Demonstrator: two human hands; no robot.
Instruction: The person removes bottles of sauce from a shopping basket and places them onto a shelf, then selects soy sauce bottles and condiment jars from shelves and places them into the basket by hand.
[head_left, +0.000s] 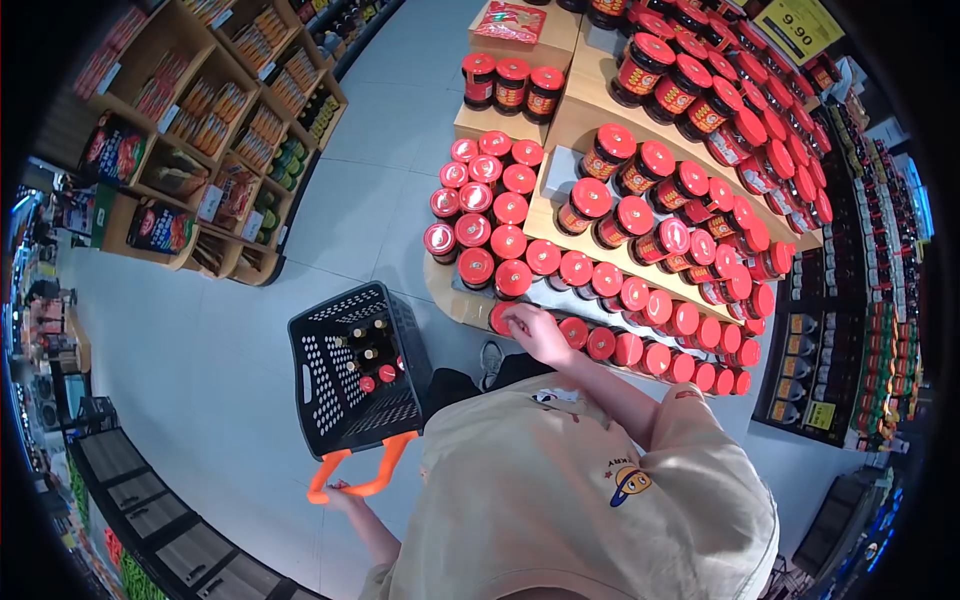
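Note:
My right hand [541, 336] reaches to the front row of a display, its fingers bent over the red lid of a jar [499, 317]. The jar's body is mostly hidden from above. Down at the lower left, my left hand [345, 496] is closed round the orange handle [384, 470] of a dark grey shopping basket [308, 425]. Inside the basket are several dark bottles with pale caps [370, 354] and a few red-lidded jars [387, 373]. Rows of similar red-lidded jars [543, 257] stand close beyond my right hand.
Stepped wooden shelves [572, 120] rise on the right, loaded with jars. A yellow price sign [797, 30] hangs at the top right. Across the aisle, a wooden rack [212, 150] holds packaged goods. Grey tiled floor [345, 200] lies between. My shoe [490, 362] is near the display base.

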